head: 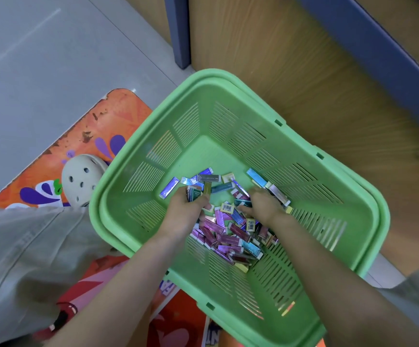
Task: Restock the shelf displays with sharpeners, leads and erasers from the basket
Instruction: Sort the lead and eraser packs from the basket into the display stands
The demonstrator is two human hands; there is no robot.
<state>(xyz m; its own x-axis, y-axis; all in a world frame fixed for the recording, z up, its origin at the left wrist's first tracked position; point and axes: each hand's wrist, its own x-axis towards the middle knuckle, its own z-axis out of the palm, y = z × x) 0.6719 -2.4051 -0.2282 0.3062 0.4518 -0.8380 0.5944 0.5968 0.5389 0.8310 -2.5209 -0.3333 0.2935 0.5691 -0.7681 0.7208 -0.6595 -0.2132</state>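
A green slotted plastic basket (151, 176) stands on the floor below me. On its bottom lies a heap of several small shiny packs (224, 237), pink, purple, blue and teal, some with barcode labels. Both my hands reach down into the heap. My left hand (186, 209) has its fingers curled round a bunch of dark and teal packs (194, 194). My right hand (263, 207) rests on the pile with fingers bent over packs near its right edge; whether it holds any is hidden.
A wooden shelf unit base (303, 71) with a blue edge rises behind the basket. An orange patterned mat (98, 136) lies on the grey floor at left. My foot in a beige clog (80, 180) stands beside the basket, next to my grey trouser leg.
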